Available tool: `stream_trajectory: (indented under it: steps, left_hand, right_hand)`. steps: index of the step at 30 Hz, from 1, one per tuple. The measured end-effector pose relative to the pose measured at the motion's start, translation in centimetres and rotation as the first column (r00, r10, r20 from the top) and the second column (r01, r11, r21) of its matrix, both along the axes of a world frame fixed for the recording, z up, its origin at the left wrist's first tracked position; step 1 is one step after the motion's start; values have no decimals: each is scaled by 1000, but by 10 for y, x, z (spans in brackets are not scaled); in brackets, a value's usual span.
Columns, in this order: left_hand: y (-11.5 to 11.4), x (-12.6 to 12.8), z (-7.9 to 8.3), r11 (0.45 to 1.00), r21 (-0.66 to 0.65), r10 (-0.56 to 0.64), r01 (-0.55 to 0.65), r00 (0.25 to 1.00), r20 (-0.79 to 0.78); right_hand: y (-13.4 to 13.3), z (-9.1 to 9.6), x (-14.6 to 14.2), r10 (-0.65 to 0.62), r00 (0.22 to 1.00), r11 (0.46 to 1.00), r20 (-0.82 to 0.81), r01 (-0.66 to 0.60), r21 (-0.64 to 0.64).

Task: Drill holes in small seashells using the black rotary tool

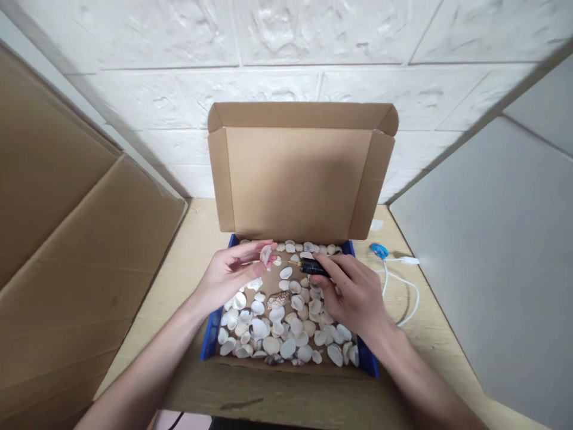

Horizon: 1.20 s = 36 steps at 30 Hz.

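Over the box of shells, my left hand (226, 278) pinches a pale seashell (265, 255) between thumb and fingers. My right hand (356, 292) is closed around a small black hand drill (314, 267) with a brass-coloured chuck (294, 263). Its thin bit points left toward the shell; whether the tip touches it I cannot tell. Beneath both hands, many white and cream shells lie loose in an open cardboard box (208, 340) with blue sides. Among them rests a longer brown speckled shell (278, 300).
The box's cardboard lid (295, 179) stands raised at the back, before a white brick-patterned wall (277, 36). To the right, a white cable (414, 289) and a blue item (379, 250) lie on the wooden table (441, 334). Cardboard (80, 239) flanks the left, a pale panel (501, 251) the right.
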<state>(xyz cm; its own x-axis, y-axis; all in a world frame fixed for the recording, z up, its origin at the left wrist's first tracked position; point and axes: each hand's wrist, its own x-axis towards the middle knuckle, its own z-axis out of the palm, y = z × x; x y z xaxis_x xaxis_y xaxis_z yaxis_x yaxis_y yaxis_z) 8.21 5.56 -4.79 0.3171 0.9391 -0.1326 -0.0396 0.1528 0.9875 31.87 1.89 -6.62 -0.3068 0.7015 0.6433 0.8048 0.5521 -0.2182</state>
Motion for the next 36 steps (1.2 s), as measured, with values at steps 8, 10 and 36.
stream_trajectory:
  steps: [8,10,36]
  left_hand:
    - [-2,2,8,999,-2,-37,37,996,-76]
    - [-2,2,8,998,0,-60,60,995,-78]
    - [0,0,5,993,30,-115,118,990,-84]
  right_hand:
    - [2,0,-1,1,1000,1000,-20,-1,13]
    - [2,0,-2,2,1000,1000,-24,-2,9]
    - [4,-3,0,-15,1000,999,23,13,52]
